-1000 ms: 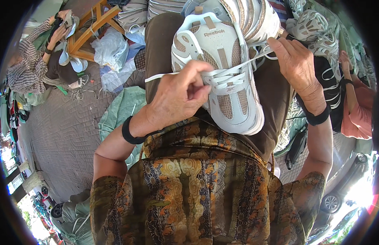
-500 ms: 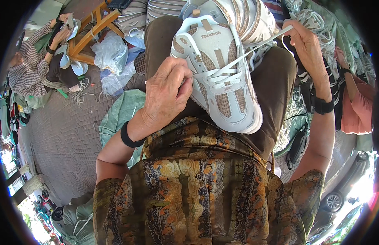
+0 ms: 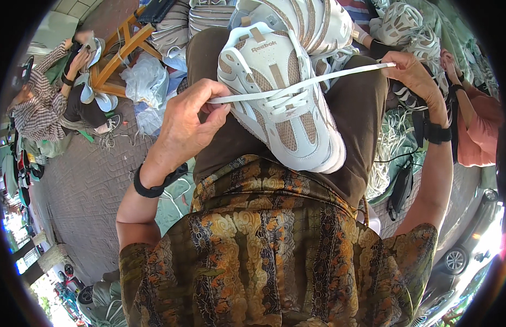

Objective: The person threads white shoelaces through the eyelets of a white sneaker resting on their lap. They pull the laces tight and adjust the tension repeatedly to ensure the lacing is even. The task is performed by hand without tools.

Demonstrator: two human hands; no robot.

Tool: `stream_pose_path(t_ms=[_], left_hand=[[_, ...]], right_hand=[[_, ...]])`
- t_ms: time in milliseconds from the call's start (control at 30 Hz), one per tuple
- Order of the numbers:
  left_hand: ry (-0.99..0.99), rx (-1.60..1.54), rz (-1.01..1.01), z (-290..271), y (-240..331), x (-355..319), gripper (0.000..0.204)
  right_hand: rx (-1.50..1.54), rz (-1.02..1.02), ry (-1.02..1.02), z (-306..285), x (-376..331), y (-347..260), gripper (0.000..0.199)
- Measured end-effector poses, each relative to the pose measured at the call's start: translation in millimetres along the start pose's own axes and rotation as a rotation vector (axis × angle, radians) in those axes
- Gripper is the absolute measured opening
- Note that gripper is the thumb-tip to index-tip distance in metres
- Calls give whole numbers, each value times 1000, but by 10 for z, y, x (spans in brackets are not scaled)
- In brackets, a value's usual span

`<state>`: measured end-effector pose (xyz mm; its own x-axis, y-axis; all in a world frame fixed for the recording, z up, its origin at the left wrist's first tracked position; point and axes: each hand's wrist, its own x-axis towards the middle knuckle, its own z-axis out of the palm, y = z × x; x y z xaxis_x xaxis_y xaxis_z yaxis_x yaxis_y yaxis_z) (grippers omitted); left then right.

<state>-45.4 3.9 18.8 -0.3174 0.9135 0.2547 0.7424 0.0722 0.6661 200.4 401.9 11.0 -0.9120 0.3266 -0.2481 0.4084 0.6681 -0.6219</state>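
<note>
We have a white and beige sneaker (image 3: 283,98) resting on our lap, over the brown trousers (image 3: 351,125), its toe pointing toward us. Our left hand (image 3: 187,122) is closed, pinching one end of the flat white shoelace (image 3: 318,80) between thumb and fingertips just left of the shoe. Our right hand (image 3: 414,73) is closed too, gripping the other end of the lace out to the right, so the lace runs taut across the shoe's eyelets. A second sneaker of the same kind (image 3: 313,22) lies just beyond the first, on the far side. Far left, another person (image 3: 56,103) sits on the paved floor (image 3: 84,185) handling a shoe beside a wooden stool (image 3: 119,49). Far right, a person's pink sleeve (image 3: 479,131) shows.
</note>
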Motion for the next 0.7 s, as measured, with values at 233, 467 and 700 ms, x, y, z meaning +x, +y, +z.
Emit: stream_pose_path(t_ms=[233, 467, 700], left_hand=[[-34, 544, 263, -14, -154, -123, 24], [-6, 670, 200, -237, -344, -381, 29], [28, 791, 50, -380, -490, -608, 22]], right_hand=[[-524, -224, 531, 274, -61, -140, 15], [-754, -275, 720, 283, -147, 184, 19], [-854, -164, 932, 136, -176, 514, 25]])
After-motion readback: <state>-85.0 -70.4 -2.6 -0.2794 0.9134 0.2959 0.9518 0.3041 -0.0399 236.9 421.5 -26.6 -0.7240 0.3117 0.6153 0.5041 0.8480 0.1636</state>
